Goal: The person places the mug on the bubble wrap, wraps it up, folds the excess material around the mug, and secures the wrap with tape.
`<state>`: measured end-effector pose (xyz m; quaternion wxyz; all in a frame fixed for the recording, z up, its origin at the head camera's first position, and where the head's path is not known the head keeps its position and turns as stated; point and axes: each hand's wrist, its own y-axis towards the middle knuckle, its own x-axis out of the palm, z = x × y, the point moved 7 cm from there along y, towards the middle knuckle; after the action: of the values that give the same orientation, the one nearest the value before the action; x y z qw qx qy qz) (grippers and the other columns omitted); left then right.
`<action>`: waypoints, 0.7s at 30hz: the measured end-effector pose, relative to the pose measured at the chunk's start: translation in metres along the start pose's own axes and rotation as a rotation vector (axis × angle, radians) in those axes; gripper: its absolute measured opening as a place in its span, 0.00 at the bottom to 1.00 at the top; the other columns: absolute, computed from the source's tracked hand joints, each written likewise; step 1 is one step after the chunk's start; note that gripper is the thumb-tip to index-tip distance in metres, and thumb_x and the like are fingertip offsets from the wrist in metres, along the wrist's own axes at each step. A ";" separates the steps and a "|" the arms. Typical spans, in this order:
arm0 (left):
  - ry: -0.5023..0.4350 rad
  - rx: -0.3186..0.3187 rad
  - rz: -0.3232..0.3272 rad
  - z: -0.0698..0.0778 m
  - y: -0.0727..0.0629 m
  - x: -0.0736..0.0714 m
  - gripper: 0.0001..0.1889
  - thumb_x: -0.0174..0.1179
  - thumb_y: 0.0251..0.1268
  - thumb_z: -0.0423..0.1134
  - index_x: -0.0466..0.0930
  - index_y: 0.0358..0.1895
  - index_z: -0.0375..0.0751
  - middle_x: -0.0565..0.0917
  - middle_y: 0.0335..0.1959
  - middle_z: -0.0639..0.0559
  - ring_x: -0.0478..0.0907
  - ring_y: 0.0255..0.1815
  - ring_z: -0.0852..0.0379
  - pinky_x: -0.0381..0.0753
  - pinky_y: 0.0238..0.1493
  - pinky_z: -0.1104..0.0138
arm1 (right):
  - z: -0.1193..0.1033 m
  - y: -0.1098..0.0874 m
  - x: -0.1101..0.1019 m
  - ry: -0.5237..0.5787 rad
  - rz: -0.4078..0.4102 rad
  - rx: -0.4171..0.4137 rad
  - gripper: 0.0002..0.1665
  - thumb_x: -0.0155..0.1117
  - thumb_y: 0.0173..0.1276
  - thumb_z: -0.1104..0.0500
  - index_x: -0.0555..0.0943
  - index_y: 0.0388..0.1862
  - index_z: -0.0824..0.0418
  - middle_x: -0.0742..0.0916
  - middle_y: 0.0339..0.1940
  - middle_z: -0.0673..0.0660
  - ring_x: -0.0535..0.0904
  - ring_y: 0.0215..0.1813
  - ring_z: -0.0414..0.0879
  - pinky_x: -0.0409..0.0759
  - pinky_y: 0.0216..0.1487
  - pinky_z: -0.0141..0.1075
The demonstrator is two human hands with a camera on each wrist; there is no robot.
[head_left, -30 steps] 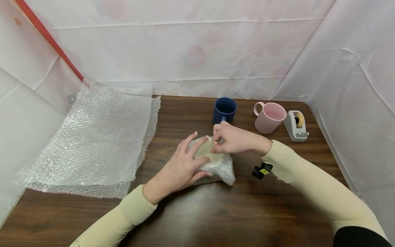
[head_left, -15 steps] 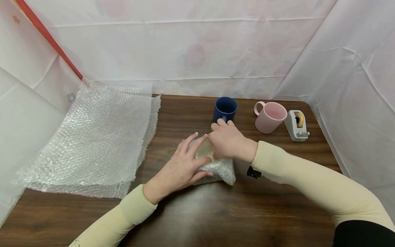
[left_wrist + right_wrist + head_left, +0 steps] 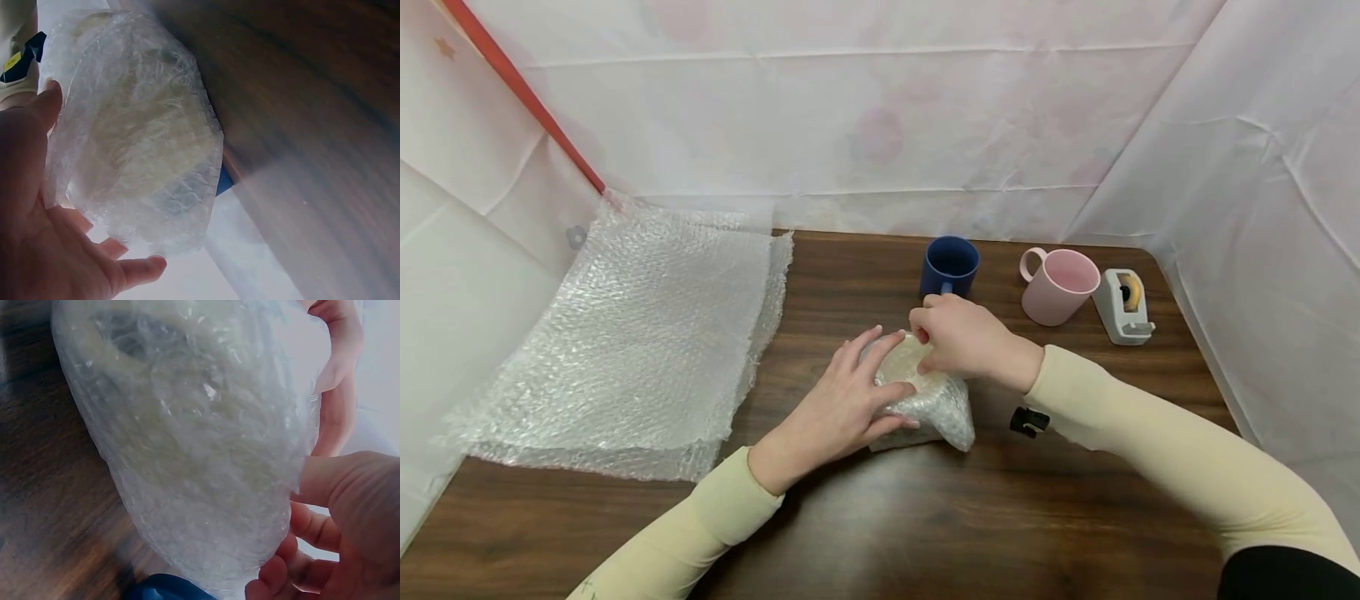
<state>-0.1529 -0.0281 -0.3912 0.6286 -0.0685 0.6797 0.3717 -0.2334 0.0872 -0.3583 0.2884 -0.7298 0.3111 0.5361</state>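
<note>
A bundle of bubble wrap (image 3: pixel 917 408) stands on the table, around a pale yellow thing. Through the wrap, in the right wrist view, a loop like a mug's handle (image 3: pixel 140 344) shows. My left hand (image 3: pixel 831 412) rests on the bundle's left side and top, fingers spread and fairly straight; the left wrist view has its thumb and fingertips along the edge of the wrap (image 3: pixel 137 137). At the bundle's upper right, my right hand (image 3: pixel 966 342) has its fingers curled and thumb against the wrap, pinching its edge. The fingertips are partly hidden in the head view.
Behind the bundle stands a blue mug (image 3: pixel 951 262), close to the right hand. A pink mug (image 3: pixel 1052 296) and a tape dispenser (image 3: pixel 1125 312) are at the back right. Sheets of bubble wrap (image 3: pixel 632 350) cover the left side of the wooden table (image 3: pixel 925 533).
My right hand shifts left and turns over the bundle's top, then moves back slightly right. The left hand and the bundle stay nearly still.
</note>
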 end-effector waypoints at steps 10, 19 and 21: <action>-0.014 -0.019 -0.029 0.000 0.002 0.002 0.18 0.60 0.66 0.61 0.85 0.49 0.56 0.62 0.74 0.39 0.58 0.72 0.34 0.68 0.62 0.39 | 0.007 -0.004 -0.010 0.067 0.097 -0.039 0.13 0.77 0.60 0.53 0.81 0.23 0.51 0.78 0.27 0.48 0.74 0.29 0.42 0.75 0.30 0.36; -0.007 -0.026 -0.024 -0.001 0.001 -0.001 0.19 0.60 0.66 0.62 0.85 0.49 0.56 0.63 0.74 0.38 0.59 0.72 0.34 0.68 0.62 0.40 | 0.013 -0.007 -0.014 0.139 0.098 -0.037 0.08 0.72 0.65 0.57 0.80 0.33 0.55 0.80 0.25 0.47 0.75 0.27 0.41 0.76 0.29 0.37; -0.002 -0.025 -0.025 -0.001 0.001 -0.001 0.19 0.60 0.65 0.62 0.85 0.49 0.56 0.63 0.73 0.38 0.60 0.71 0.34 0.68 0.62 0.40 | 0.015 -0.008 -0.014 0.152 0.111 -0.022 0.07 0.71 0.66 0.57 0.81 0.34 0.56 0.80 0.25 0.48 0.75 0.27 0.42 0.76 0.29 0.38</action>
<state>-0.1539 -0.0285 -0.3903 0.6328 -0.0845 0.6736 0.3724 -0.2398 0.1054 -0.3485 0.2259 -0.7531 0.3661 0.4977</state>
